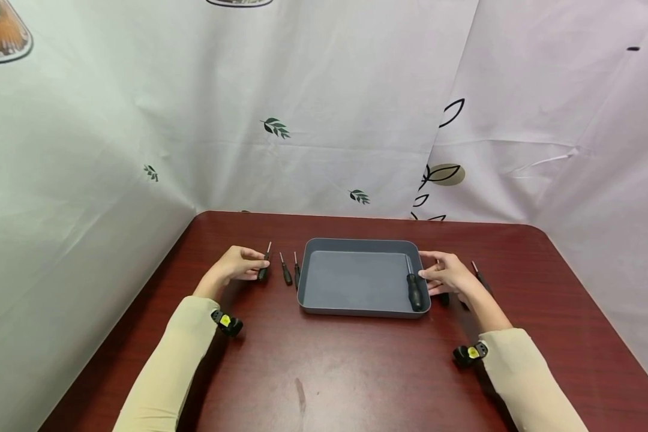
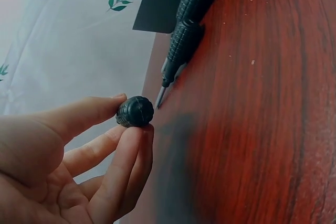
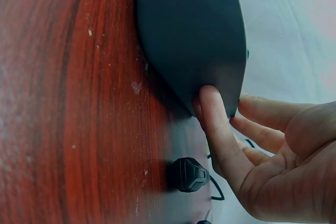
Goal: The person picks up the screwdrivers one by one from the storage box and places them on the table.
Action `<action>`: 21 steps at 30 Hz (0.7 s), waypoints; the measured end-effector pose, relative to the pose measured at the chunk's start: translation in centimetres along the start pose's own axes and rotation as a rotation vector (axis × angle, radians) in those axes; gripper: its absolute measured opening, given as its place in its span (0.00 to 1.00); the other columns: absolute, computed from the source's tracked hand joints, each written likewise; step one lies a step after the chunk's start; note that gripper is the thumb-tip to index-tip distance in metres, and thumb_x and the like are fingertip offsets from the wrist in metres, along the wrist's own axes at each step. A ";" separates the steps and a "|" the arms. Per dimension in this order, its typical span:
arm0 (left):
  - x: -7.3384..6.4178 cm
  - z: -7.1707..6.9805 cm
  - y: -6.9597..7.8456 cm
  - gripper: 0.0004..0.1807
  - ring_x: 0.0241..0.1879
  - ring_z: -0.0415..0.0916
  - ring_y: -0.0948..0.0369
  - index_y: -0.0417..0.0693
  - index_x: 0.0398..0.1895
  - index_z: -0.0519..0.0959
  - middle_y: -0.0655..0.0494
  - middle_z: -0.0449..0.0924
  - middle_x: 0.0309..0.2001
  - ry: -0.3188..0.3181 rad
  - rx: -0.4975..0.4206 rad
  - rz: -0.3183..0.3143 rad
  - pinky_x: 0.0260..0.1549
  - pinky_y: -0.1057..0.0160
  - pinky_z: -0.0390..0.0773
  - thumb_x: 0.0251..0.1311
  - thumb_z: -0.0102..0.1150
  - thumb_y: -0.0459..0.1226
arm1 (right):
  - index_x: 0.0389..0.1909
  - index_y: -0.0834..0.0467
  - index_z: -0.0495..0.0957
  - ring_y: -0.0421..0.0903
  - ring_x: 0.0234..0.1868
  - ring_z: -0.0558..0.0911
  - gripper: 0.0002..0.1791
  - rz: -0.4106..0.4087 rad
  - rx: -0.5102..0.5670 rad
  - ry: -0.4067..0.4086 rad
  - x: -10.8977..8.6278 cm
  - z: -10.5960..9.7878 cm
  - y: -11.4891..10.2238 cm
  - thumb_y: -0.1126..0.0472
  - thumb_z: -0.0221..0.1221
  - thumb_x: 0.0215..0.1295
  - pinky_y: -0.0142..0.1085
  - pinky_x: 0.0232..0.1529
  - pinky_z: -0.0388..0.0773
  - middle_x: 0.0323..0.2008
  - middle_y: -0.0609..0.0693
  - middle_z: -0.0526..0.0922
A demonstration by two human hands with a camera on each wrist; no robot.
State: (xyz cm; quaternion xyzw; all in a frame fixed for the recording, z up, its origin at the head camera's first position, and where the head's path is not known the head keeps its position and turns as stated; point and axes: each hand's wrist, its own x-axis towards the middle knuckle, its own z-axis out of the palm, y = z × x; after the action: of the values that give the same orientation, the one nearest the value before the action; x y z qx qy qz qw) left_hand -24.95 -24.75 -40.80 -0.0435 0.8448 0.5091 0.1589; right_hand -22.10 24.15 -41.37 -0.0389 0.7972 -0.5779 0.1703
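Note:
My left hand [image 1: 242, 264] pinches a small black-handled screwdriver [image 1: 263, 270] between thumb and fingers, its thin metal shaft pointing up and away. In the left wrist view the ridged butt of that screwdriver [image 2: 137, 112] faces the camera. Just right of this hand lie two more small screwdrivers, one [image 1: 286, 274] apart and another [image 1: 297, 275] close by the grey tray's left wall. My right hand [image 1: 447, 275] grips the right rim of the grey rectangular tray [image 1: 356, 312]; its fingers [image 3: 212, 108] lie against the outer wall. Inside the tray rests a larger black screwdriver [image 1: 414, 294].
On the right, another screwdriver [image 1: 480, 277] lies partly behind my right wrist. A black handle end [image 3: 190, 174] shows below the right hand. The dark red wooden table [image 1: 345, 372] meets white printed cloth [image 1: 324, 150] at its back and sides.

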 end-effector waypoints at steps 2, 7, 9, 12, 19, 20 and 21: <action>0.0 0.1 -0.1 0.24 0.29 0.84 0.63 0.29 0.61 0.74 0.40 0.81 0.45 0.003 0.003 -0.005 0.36 0.60 0.87 0.66 0.65 0.35 | 0.75 0.72 0.52 0.46 0.24 0.85 0.37 0.000 0.001 0.000 0.0 0.0 0.0 0.73 0.58 0.69 0.45 0.32 0.87 0.34 0.56 0.86; 0.3 0.4 -0.3 0.23 0.28 0.84 0.62 0.29 0.59 0.76 0.40 0.81 0.46 0.016 0.010 -0.015 0.34 0.61 0.87 0.65 0.65 0.34 | 0.75 0.71 0.52 0.46 0.24 0.86 0.37 -0.002 0.003 0.000 0.0 -0.1 0.0 0.73 0.58 0.69 0.45 0.32 0.87 0.34 0.58 0.86; 0.3 0.5 -0.4 0.23 0.28 0.84 0.61 0.29 0.59 0.76 0.39 0.81 0.46 0.016 0.011 -0.012 0.33 0.61 0.87 0.65 0.65 0.34 | 0.75 0.72 0.52 0.46 0.24 0.86 0.37 -0.004 0.002 -0.001 0.0 -0.1 0.0 0.73 0.58 0.69 0.45 0.32 0.87 0.34 0.58 0.86; 0.4 0.5 -0.4 0.22 0.28 0.84 0.61 0.28 0.57 0.76 0.40 0.81 0.44 0.023 0.015 -0.010 0.32 0.62 0.87 0.64 0.66 0.33 | 0.75 0.71 0.52 0.46 0.24 0.86 0.37 -0.007 0.003 -0.001 0.0 -0.1 0.0 0.73 0.58 0.69 0.45 0.32 0.87 0.34 0.57 0.86; 0.5 0.6 -0.4 0.20 0.28 0.83 0.61 0.29 0.55 0.79 0.40 0.81 0.44 0.046 0.051 -0.026 0.30 0.62 0.87 0.64 0.66 0.33 | 0.75 0.71 0.52 0.46 0.23 0.85 0.37 -0.010 0.014 -0.002 0.1 -0.1 0.1 0.73 0.58 0.69 0.45 0.31 0.87 0.34 0.57 0.86; 0.5 0.7 -0.5 0.20 0.28 0.83 0.61 0.29 0.55 0.79 0.40 0.82 0.44 0.047 0.055 -0.027 0.30 0.61 0.87 0.64 0.66 0.33 | 0.75 0.71 0.52 0.46 0.23 0.85 0.37 -0.010 0.015 -0.003 0.1 -0.1 0.1 0.73 0.58 0.69 0.45 0.31 0.87 0.34 0.57 0.86; 0.5 0.7 -0.5 0.19 0.28 0.83 0.61 0.29 0.55 0.79 0.39 0.82 0.44 0.046 0.056 -0.027 0.30 0.61 0.87 0.64 0.66 0.33 | 0.75 0.71 0.52 0.46 0.23 0.85 0.37 -0.009 0.016 -0.004 0.1 -0.1 0.2 0.73 0.58 0.69 0.45 0.31 0.87 0.34 0.57 0.86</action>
State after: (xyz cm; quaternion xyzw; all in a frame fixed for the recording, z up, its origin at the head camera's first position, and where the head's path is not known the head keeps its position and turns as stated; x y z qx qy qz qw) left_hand -25.14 -24.37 -41.70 -0.0621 0.8616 0.4817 0.1476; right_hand -22.21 24.29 -41.50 -0.0423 0.7921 -0.5849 0.1693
